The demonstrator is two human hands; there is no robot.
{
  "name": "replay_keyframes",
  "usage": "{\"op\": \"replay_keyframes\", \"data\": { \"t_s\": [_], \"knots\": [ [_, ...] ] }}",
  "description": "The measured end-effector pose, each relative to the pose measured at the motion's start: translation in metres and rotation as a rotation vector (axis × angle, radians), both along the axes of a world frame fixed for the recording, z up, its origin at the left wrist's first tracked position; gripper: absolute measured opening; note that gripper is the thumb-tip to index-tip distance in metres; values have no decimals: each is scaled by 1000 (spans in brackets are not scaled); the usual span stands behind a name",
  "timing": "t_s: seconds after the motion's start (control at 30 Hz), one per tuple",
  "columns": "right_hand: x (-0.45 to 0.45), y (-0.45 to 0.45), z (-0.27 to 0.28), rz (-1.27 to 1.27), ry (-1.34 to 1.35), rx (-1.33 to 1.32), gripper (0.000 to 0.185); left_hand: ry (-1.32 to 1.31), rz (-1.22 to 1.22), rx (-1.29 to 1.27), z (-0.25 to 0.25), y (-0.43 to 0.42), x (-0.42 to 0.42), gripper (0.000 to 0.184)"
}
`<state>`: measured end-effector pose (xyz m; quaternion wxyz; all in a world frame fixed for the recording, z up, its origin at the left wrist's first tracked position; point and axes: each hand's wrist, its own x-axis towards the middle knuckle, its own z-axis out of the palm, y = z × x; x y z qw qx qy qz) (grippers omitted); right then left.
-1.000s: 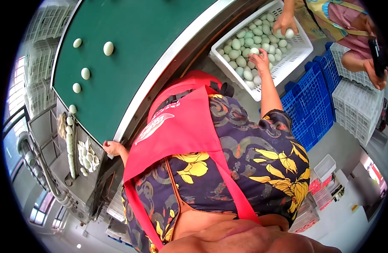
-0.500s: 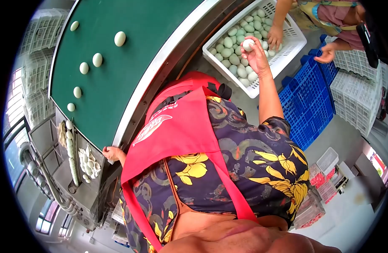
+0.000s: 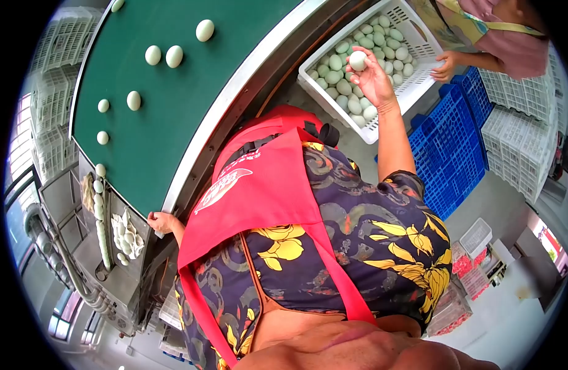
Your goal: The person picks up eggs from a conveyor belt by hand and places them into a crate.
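Note:
A pale egg [image 3: 358, 60] is held in my right hand [image 3: 375, 83], pinched between curled fingers and thumb above the white crate [image 3: 427, 65]. Many pale green and white eggs [image 3: 344, 87] lie inside that crate. My left hand [image 3: 164, 222] is at the near corner of the green conveyor belt [image 3: 173, 123], its fingers curled over the metal edge [image 3: 191, 161]. Several eggs rest apart on the belt, among them one egg [image 3: 204, 30] near the top and another egg [image 3: 134, 100] further down.
A co-worker's hand [image 3: 446, 65] touches the crate's right side. Blue plastic pallets [image 3: 447, 163] and stacked white crates [image 3: 517, 145] stand to the right. Beyond the belt's lower left end, a row of eggs [image 3: 100, 213] sits beside a pile of pale eggs or shells [image 3: 127, 236].
The eggs on the belt sit in different places, and more are in view. The co-worker's hand has moved from the eggs to the crate's side. My right hand has shifted slightly left and up.

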<state>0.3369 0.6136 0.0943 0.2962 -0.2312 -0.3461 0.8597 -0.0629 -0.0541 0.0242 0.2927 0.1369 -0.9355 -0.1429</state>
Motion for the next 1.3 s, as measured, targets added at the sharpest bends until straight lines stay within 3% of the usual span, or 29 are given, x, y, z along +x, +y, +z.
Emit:
{"op": "replay_keyframes", "data": {
  "t_s": [0.1,0.17,0.2,0.27,0.37,0.4,0.43,0.5,0.53,0.57,0.63,0.7,0.73,0.8,0.87,0.93,0.97,1.0,1.07,1.1,1.2,1.3],
  "knots": [
    [15,16,-45,-10,-93,24,34,13,2,-10,-3,-2,1,23],
    [26,29,-92,-167,-708,167,37,27,-31,-21,-4,-6,-1,23],
    [37,30,-123,-162,-706,170,37,19,-48,15,-4,-8,-1,22],
    [52,33,-175,-155,-1297,1138,41,26,-50,19,0,1,5,22],
    [63,21,-202,-30,-1421,1248,53,7,4,2,-7,3,10,21],
    [65,17,-204,-121,-1384,1332,50,7,10,32,-8,4,11,21],
    [61,17,-192,3,-1489,1222,50,5,16,63,-12,6,14,20],
    [72,22,-205,-35,-1504,1323,49,-19,47,58,-10,18,23,20],
    [81,34,-192,115,-1512,1263,55,-25,49,89,-2,30,28,19],
    [92,48,-209,104,-1505,1388,52,-19,48,121,2,38,32,19],
    [76,54,-170,101,-1713,1481,44,-17,48,136,3,47,37,18],
    [64,89,-151,-261,-1515,1566,32,28,2,120,6,59,43,16],
    [41,96,-132,-255,-1481,1600,32,57,-45,99,6,63,45,16],
    [-26,72,-32,-363,-1166,1381,25,21,-142,23,14,69,50,18],
    [-92,57,16,-290,-851,1295,22,-6,-240,-19,37,83,56,19],
    [-158,7,74,-191,-697,1417,21,30,-296,-8,49,91,58,18],
    [-187,2,72,-95,-497,1353,22,53,-371,-9,54,94,61,18],
    [-203,1,71,13,-502,1368,22,33,-404,4,44,118,69,17],
    [-252,-34,87,192,-481,1439,35,49,-391,56,51,133,75,15],
    [-278,-42,84,229,-439,1584,50,62,-389,86,55,140,78,15],
    [-350,-46,63,351,-589,1621,95,102,-388,122,67,162,87,13],
    [-399,-53,64,373,-752,1634,104,117,-399,134,78,184,97,12]
  ]
}}
